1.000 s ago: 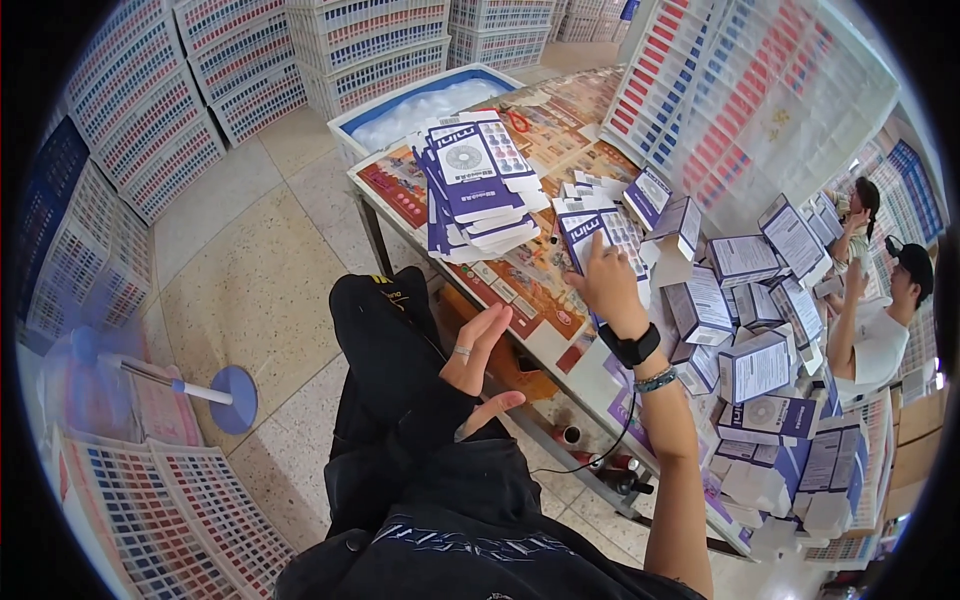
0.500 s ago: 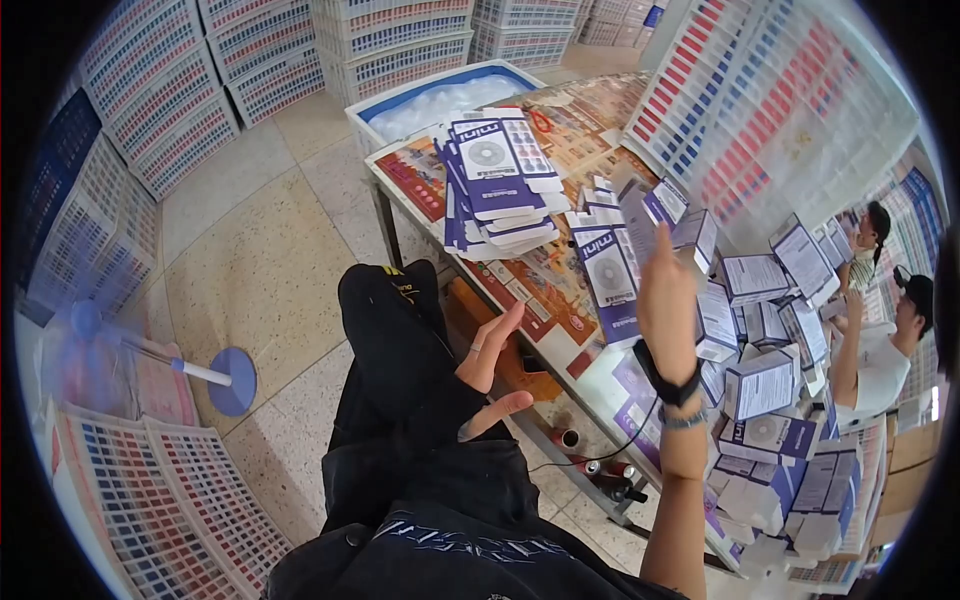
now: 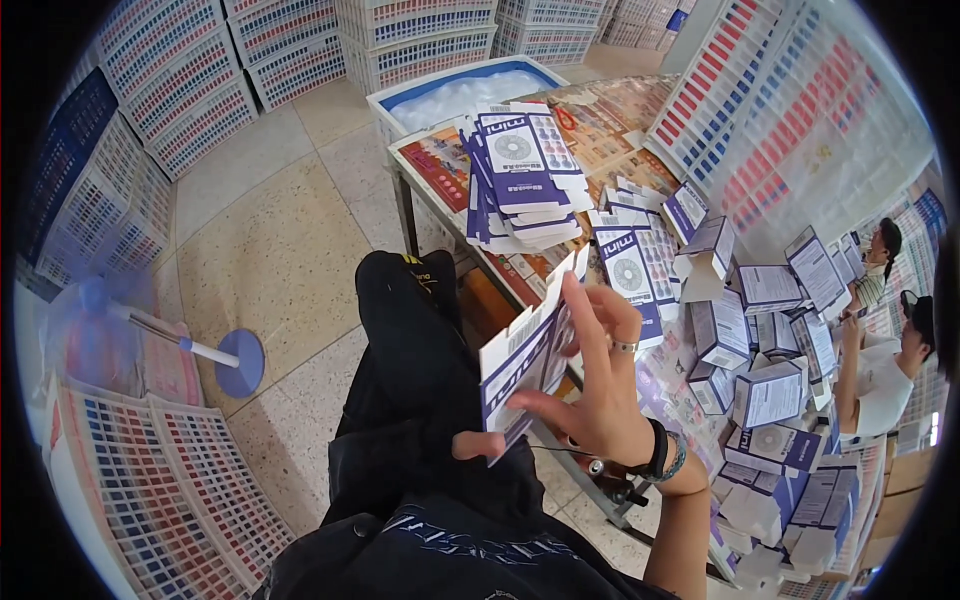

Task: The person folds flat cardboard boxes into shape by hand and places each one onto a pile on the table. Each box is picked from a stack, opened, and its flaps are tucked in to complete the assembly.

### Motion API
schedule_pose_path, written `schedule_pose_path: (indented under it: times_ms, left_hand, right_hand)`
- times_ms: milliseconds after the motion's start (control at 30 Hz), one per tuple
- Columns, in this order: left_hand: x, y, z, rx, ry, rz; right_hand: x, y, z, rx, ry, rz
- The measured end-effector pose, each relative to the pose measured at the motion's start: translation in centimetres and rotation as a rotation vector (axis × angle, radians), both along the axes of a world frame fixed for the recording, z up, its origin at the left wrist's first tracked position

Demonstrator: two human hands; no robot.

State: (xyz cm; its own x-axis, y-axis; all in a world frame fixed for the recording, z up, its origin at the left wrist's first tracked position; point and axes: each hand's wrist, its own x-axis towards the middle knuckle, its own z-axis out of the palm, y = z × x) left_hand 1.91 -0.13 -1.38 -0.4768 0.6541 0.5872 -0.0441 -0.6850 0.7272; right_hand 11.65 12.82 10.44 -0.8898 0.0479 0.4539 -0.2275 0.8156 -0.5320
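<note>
A flat, unfolded white and purple carton (image 3: 522,365) is held upright over my lap, at the table's near edge. My right hand (image 3: 600,385) grips it, thumb and forefinger along its right side. Of my left hand (image 3: 478,445), only the thumb shows, pressed at the carton's lower left edge; its fingers are behind the card. On the table lie a stack of flat cartons (image 3: 520,180) and, to its right, a smaller pile of flat cartons (image 3: 630,275). A box with raised flaps (image 3: 708,245) stands beyond that pile.
Several folded boxes (image 3: 765,390) are heaped along the right of the table. A slotted white crate (image 3: 790,120) leans behind them. Two people (image 3: 880,375) are at the far right. A blurred fan (image 3: 95,320) stands left, near stacked crates (image 3: 180,110). Bottles (image 3: 615,487) sit below the table.
My right hand has come back from the table toward my lap with a flat carton. The left hand, open and bare before, now has its thumb on this carton.
</note>
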Motion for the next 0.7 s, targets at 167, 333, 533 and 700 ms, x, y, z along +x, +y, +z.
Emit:
schedule_pose_path:
  times_ms: [167, 333, 533, 700]
  left_hand:
    - [0.2, -0.8, 1.0, -0.042, 0.101, -0.093]
    - [-0.2, -0.4, -0.7, -0.146, -0.003, -0.015]
    - [0.0, -1.4, 1.4, -0.254, 0.476, 0.651]
    - [0.1, -0.8, -2.4, -0.330, 0.094, 0.218]
  right_hand:
    - [-0.1, 1.1, 1.3, -0.039, 0.068, 0.081]
    - [-0.5, 1.3, 0.6, -0.802, 0.055, 0.436]
    - [0.2, 0.9, 0.7, -0.757, 0.118, 0.260]
    - [-0.1, 0.9, 1.4, -0.908, -0.093, 0.216]
